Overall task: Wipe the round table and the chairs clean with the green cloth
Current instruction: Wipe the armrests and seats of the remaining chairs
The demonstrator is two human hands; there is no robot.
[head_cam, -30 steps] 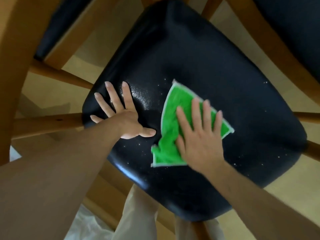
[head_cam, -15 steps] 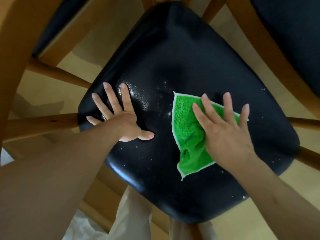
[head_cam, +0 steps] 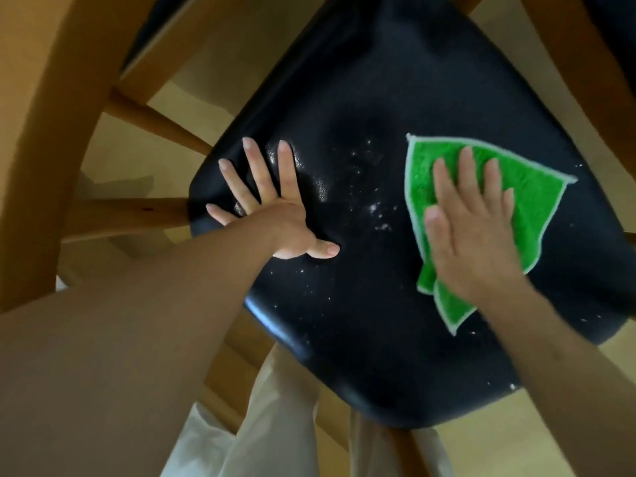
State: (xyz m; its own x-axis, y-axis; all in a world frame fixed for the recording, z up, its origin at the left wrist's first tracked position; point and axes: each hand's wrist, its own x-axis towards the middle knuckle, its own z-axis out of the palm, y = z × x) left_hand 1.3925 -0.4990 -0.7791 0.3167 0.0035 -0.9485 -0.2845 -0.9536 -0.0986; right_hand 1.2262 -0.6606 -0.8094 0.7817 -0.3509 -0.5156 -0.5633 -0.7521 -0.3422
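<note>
A black padded chair seat [head_cam: 395, 98] fills the middle of the view. The green cloth [head_cam: 537, 208] lies flat on its right side. My right hand [head_cam: 471, 228] presses on the cloth with straight, spread fingers. My left hand [head_cam: 275, 204] rests flat on the seat's left part, fingers spread and empty. White crumbs [head_cam: 375, 208] speckle the seat between my two hands.
Wooden chair rungs [head_cam: 130, 215] and a curved wooden frame [head_cam: 38, 132] stand to the left over the light wood floor [head_cam: 481, 452]. Another dark seat [head_cam: 616, 36] with a wooden rail sits at the top right. My pale trousers [head_cam: 275, 425] show below the seat.
My right hand has slid the green cloth to the right across the seat, from its middle toward the right edge. My left hand has stayed planted in place.
</note>
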